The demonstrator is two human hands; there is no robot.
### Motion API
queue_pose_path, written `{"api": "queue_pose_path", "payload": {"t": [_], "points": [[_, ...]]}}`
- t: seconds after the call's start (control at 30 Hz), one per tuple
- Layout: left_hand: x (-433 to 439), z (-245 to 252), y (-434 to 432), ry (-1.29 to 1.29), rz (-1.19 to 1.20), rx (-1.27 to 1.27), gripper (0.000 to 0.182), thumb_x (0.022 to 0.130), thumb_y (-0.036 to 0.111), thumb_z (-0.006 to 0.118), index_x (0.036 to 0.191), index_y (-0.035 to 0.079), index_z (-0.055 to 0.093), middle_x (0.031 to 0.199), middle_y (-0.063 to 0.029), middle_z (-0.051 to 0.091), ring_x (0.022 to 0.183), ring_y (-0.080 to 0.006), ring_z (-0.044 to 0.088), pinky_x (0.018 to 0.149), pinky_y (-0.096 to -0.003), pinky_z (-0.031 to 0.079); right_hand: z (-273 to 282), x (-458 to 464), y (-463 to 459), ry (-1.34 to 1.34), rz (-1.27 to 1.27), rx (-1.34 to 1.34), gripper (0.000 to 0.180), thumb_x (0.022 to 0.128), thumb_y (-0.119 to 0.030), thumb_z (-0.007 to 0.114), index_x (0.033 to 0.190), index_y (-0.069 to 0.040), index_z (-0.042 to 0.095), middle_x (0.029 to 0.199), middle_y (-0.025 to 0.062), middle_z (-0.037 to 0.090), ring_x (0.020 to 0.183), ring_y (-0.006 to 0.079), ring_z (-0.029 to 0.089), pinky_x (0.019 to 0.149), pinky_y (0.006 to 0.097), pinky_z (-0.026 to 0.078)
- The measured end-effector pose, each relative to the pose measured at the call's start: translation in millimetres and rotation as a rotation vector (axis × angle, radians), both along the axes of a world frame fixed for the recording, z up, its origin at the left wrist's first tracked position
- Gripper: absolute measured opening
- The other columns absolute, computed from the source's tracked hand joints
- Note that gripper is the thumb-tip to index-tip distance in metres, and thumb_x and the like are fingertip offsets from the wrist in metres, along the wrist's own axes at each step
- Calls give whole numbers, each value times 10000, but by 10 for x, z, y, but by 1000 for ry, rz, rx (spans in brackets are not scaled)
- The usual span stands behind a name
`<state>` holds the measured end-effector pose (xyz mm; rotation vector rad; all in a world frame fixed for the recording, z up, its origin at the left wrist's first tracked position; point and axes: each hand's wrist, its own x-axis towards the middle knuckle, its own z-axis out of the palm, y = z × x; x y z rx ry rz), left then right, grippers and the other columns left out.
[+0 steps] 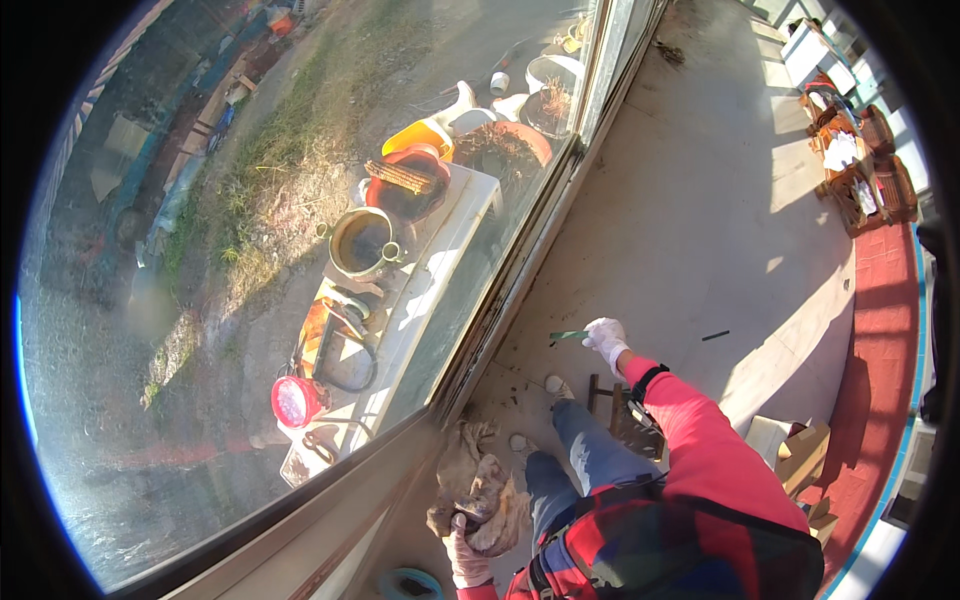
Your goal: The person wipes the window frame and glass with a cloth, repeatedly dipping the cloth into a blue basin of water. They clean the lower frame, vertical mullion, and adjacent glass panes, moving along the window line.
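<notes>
My left hand (466,556), in a whitish glove, grips a bunched, dirty grey-brown cloth (491,499) that hangs beside the lower window frame. In front of my body, my right hand (606,339), gloved as well, is closed around a thin flat green strip (568,335) that sticks out to the left. A similar dark strip (715,335) lies on the floor to the right. The large glass window (247,360) fills the left side, with smudges and haze on its pane. Its metal frame track (517,259) runs diagonally past both hands, with dirt along it.
A small wooden stool (616,409) stands by my legs, and a blue-rimmed basin (411,583) sits below my left hand. Cardboard boxes (802,457) are at right. Outside, a white table (450,232) holds pots and a corn cob (401,176). Wooden furniture (855,165) stands far right.
</notes>
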<state>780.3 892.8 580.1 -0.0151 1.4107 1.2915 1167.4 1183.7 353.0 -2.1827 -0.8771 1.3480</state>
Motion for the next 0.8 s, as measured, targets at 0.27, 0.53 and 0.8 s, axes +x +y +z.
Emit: {"api": "queue_pose_path", "payload": {"t": [0.27,0.53,0.8], "points": [[71,-15,185,-60,-99,-93,585,936,353,699,1412,78,497,1310,-123,622,1147,-309,641,985,-482,540,135,106,22,307,-544,-226,276,901,-193,675,1122,-30,656,1043,178,721,827,283,715,710,423,569],[477,162,849,-127,-294,34,495,906,190,742,1346,49,563,1256,-90,640,1108,-246,642,974,-396,532,1412,-1077,-389,1177,903,28,828,894,-397,751,1564,-99,367,1496,102,499,1391,178,429,1157,374,330],[680,70,1257,-347,-413,-21,557,904,347,732,1321,13,579,1252,-193,662,1144,-299,656,1025,-436,524,1580,-1364,-487,911,731,-262,432,726,-192,851,1086,13,727,965,56,745,845,143,685,792,312,553]]}}
